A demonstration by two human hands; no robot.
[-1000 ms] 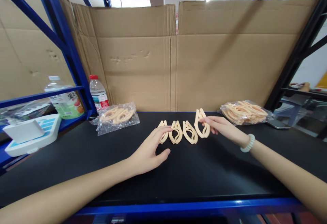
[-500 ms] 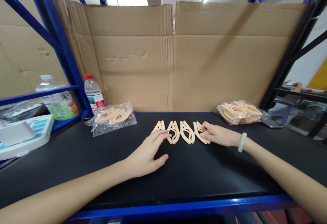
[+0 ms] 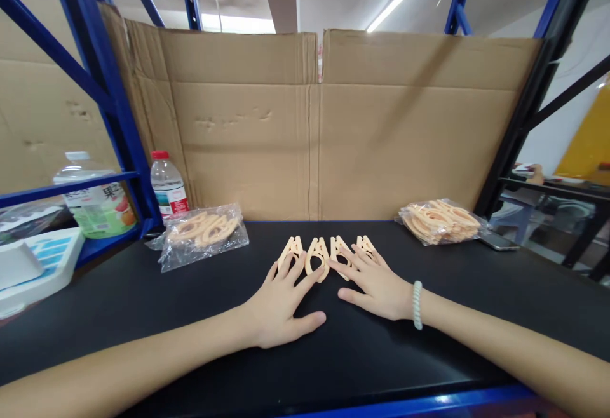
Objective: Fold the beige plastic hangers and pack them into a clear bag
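Observation:
Several beige plastic looped pieces with two prongs at the top, like folded travel hangers, lie in a row on the black table. My left hand lies palm down with fingers spread, its fingertips on the two left pieces. Spread over the two right pieces is my right hand, fingers extended and covering much of them. A pale coiled band circles my right wrist. Neither hand grips anything.
Clear bags of similar beige pieces lie at back left and back right. A phone-like slab sits beside the right bag. A red-capped bottle stands at left. Cardboard panels wall off the back.
My right hand went from pinching the rightmost piece to lying open over the two right pieces. My left hand's fingers have spread further. The pieces are angled slightly differently.

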